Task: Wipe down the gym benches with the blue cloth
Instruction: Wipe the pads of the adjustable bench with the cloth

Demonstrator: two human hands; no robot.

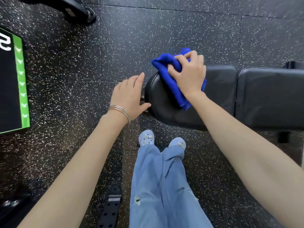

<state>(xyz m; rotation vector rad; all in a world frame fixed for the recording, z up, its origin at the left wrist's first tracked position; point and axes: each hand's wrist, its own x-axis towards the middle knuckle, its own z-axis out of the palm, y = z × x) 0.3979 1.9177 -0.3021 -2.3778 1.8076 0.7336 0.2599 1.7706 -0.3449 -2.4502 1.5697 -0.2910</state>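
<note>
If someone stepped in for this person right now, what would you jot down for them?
Right hand: grips the blue cloth and presses it on the seat pad near its narrow end.
Left hand: open, holding nothing, beside that end.
Done: the pictures do not show how much is already wiped.
Left: probably the rest of the seat pad, then the back pad. Other benches are not in view.

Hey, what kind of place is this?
Most likely a gym: a black padded bench with the right hand gripping a cloth on it, speckled rubber floor tiles, and a black equipment frame at the top edge.
</note>
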